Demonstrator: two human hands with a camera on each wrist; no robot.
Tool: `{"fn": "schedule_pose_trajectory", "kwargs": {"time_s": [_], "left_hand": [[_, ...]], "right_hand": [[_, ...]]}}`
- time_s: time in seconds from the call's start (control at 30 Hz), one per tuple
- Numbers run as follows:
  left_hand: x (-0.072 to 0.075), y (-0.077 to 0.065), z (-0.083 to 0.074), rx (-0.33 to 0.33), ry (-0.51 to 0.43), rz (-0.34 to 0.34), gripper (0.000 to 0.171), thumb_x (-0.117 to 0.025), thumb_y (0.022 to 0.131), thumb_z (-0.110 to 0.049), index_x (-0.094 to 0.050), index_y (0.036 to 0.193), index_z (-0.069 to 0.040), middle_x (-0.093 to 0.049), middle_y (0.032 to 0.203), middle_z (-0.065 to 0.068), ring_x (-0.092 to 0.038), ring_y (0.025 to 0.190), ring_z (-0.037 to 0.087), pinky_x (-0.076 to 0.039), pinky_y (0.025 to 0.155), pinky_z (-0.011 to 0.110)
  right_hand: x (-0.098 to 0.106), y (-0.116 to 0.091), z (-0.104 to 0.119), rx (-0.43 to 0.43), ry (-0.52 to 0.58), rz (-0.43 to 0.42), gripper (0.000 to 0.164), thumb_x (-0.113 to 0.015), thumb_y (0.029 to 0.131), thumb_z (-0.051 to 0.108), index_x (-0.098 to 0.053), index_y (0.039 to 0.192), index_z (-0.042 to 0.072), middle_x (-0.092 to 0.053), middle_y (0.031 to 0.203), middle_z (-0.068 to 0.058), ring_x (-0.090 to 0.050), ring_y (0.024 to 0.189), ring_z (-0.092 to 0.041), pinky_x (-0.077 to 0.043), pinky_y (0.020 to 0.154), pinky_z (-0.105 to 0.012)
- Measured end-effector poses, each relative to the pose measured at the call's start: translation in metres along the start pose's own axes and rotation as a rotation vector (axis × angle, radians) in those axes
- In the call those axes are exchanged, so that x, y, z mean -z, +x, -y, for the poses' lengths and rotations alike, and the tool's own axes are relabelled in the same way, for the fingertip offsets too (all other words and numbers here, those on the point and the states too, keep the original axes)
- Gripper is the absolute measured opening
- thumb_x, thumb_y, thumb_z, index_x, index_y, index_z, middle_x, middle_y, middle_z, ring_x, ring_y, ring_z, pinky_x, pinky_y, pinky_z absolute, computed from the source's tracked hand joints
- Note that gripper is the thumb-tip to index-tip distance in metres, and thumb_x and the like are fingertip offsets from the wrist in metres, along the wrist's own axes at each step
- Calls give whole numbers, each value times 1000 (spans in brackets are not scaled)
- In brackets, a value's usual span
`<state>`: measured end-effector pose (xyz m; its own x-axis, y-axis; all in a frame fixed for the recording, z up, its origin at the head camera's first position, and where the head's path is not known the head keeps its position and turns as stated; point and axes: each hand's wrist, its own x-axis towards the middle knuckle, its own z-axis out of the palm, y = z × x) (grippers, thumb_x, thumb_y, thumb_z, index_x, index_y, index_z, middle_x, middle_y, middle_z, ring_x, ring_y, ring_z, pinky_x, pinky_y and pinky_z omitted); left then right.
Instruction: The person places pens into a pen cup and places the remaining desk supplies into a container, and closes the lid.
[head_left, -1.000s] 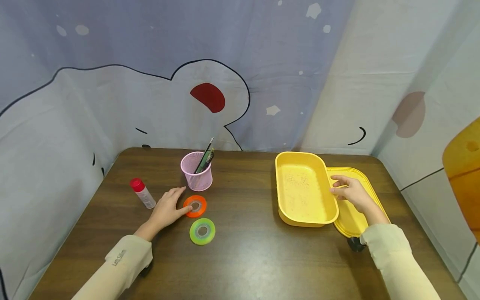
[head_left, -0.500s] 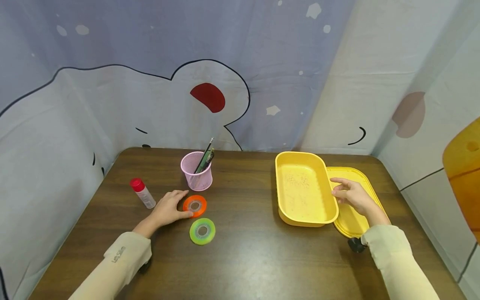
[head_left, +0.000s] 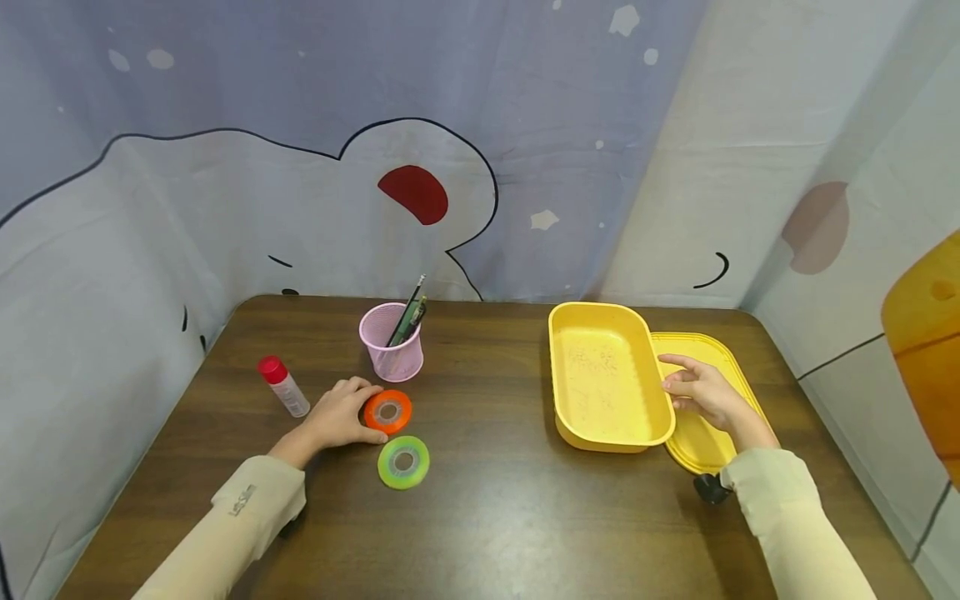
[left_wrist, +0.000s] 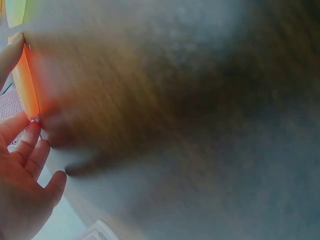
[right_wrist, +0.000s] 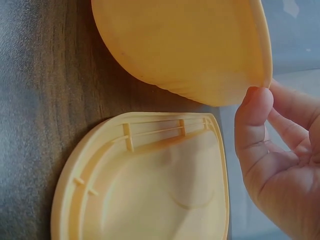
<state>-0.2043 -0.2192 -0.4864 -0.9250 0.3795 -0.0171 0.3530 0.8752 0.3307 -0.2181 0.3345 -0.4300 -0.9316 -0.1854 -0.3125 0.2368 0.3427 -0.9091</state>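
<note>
An orange tape roll lies at the left of the table. My left hand spans it, thumb on the near edge and fingers on the far edge; the left wrist view shows the orange roll edge-on, pinched between thumb and fingertips. Just nearer to me lies a green tape roll. On the right, my right hand pinches the right rim of a yellow box, thumb outside. Beneath that hand is the yellow lid, partly covered; in the right wrist view the lid shows its ribbed inner side.
Behind the tape rolls stands a pink mesh cup holding several pens and pencils. A red-capped glue stick is left of the left hand. The brown table meets a patterned curtain at its back edge.
My left hand has shifted slightly right and its thumb and fingers have closed in around the orange tape roll. My right hand stays at the box rim, its fingers a little closer to it.
</note>
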Motion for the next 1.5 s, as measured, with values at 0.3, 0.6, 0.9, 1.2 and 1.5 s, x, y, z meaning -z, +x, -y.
{"fn": "schedule_pose_trajectory", "kwargs": {"time_s": [0.3, 0.6, 0.9, 1.2, 1.5], "left_hand": [[0, 2, -2, -27, 51, -46, 72, -72, 58, -54, -58, 110, -6, -54, 99, 7, -48, 91, 25, -40, 80, 45], [0, 2, -6, -40, 101, -88, 69, -70, 59, -53, -58, 106, -5, -57, 94, 7, -50, 86, 23, -41, 79, 42], [17, 5, -19, -79, 83, -119, 67, -71, 59, -51, -57, 107, -6, -56, 95, 5, -48, 86, 20, -45, 74, 36], [25, 13, -40, -131, 72, -143, 69, -71, 58, -50, -56, 108, -5, -55, 99, 7, -48, 89, 21, -45, 76, 36], [26, 27, -71, -182, 40, -157, 67, -69, 57, -51, -56, 106, -7, -55, 98, 5, -47, 87, 18, -43, 74, 33]], "right_hand": [[0, 1, -2, 7, 38, 8, 62, -54, 85, 4, -20, 137, 0, -55, 81, 5, -52, 66, -6, -48, 59, -21], [-3, 1, -2, 24, 30, 12, 61, -54, 86, 6, -21, 136, -1, -56, 80, 5, -52, 66, -6, -48, 58, -20], [-3, 1, -3, 16, 25, 6, 60, -53, 86, 5, -21, 137, 0, -55, 80, 6, -52, 67, -5, -48, 59, -21], [-3, 1, -2, 12, 32, 1, 59, -51, 86, 3, -21, 136, 0, -55, 79, 6, -51, 66, -6, -47, 58, -20], [-4, 1, -1, 7, 32, -4, 59, -49, 86, 1, -19, 137, 0, -55, 78, 5, -50, 66, -6, -47, 57, -19]]}}
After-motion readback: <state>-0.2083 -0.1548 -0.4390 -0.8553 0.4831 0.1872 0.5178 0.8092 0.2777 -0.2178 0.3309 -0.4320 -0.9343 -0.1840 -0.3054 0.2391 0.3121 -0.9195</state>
